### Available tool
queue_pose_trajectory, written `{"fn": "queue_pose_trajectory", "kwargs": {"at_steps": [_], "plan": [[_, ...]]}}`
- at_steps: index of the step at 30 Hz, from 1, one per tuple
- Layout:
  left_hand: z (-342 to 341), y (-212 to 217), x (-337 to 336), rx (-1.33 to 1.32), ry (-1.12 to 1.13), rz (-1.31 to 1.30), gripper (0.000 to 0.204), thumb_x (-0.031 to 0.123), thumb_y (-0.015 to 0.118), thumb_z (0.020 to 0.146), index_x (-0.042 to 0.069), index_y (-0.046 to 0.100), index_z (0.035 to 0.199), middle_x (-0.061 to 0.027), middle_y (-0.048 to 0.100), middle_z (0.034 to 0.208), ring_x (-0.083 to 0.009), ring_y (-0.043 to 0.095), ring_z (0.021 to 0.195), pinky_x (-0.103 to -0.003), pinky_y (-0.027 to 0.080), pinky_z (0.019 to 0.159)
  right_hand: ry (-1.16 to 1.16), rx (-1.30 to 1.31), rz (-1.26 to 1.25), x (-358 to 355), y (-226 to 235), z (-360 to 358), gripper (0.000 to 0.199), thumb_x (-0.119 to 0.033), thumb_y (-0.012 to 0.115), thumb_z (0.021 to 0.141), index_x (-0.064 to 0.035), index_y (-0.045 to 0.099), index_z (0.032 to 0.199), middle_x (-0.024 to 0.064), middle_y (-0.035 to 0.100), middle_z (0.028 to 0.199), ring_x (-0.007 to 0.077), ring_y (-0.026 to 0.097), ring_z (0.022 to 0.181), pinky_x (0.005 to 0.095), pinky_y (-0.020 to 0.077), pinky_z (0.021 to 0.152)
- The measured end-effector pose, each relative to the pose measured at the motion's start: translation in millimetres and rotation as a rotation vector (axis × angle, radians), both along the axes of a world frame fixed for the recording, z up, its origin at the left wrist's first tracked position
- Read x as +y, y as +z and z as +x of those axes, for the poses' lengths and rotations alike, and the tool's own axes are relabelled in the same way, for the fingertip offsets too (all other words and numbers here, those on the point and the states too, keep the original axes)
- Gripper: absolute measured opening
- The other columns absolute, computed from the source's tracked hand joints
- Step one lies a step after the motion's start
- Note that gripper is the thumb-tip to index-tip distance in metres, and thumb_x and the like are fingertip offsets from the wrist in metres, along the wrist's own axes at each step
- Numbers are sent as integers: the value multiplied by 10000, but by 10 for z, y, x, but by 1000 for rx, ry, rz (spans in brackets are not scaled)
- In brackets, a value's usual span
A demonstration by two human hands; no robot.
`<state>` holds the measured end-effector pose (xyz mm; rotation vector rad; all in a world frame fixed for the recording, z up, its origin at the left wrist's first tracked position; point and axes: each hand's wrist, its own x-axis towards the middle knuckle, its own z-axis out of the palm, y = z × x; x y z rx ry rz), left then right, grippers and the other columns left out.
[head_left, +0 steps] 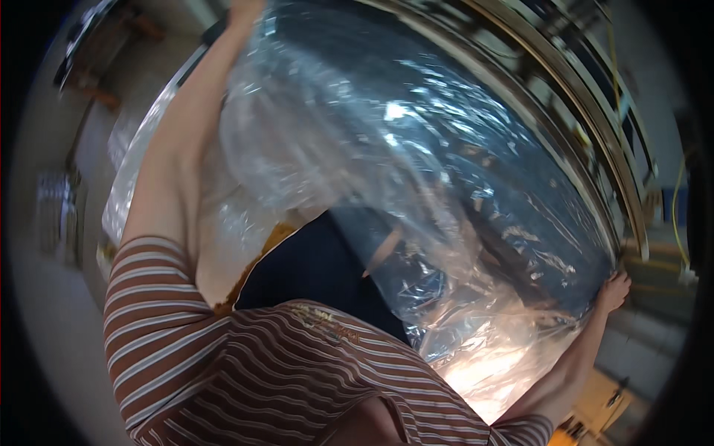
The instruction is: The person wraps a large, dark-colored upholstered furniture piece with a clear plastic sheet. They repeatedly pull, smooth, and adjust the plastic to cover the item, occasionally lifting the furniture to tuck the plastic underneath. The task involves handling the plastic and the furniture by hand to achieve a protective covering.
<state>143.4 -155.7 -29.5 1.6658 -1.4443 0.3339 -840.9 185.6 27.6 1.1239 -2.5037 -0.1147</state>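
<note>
A large clear plastic sheet (335, 126), wrinkled and shiny, spreads between my two outstretched arms. My left hand (247, 9) is at its far left edge, closed on the film; the top of the picture cuts off most of the fingers. At the right edge of the sheet, my right hand (614, 291) is closed with the film gathered in its fingers. A broad dark surface (535, 186) shows through the plastic. Close to my body lies dark navy cloth (305, 267), partly covered by the sheet.
Long wooden rails (565, 67) of a rack or frame run along the far right side. A yellow cable (677, 215) hangs beyond them. Some mustard-brown material (275, 236) shows beside the navy cloth. A light brown box (599, 398) stands at the lower right.
</note>
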Motion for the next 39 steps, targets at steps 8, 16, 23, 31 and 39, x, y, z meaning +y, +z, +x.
{"fn": "queue_pose_trajectory", "kwargs": {"at_steps": [8,16,23,31,39], "plan": [[-717,52,123,318,9,-66,247,273,499,875,46,539,965,-246,603,929,-417,564,932,-490,439,821,1172,-1127,-313,-363,525,4123,176,-38,504,928,-24,596,1077,75,578,1095,148,575,994,282,503,837],[-563,84,7,424,155,-300,234,257,491,883,34,540,937,-238,598,952,-411,553,947,-490,421,822,1191,-1811,135,-460,-445,6883,613,-256,657,839,-85,412,1375,137,553,1248,222,564,1114,335,445,940],[-214,63,146,522,103,-203,186,222,487,896,48,539,938,-220,603,924,-398,570,914,-466,437,799,1283,-1935,1031,-80,330,6347,166,-217,617,891,-65,571,842,-1,561,691,95,531,591,266,452,572],[-527,140,229,472,20,-163,162,219,491,903,60,520,909,-194,604,880,-371,575,878,-451,438,769,999,-1805,-1293,2042,1356,2759,208,-220,524,915,-24,583,948,50,569,849,147,532,757,294,471,640],[-210,-132,-34,344,-66,84,356,331,599,840,4,665,965,-165,669,929,-306,623,858,-395,471,775,658,-1326,-457,2079,-87,3954,324,-326,507,942,-13,563,1009,19,538,890,130,468,782,284,440,674]]}}
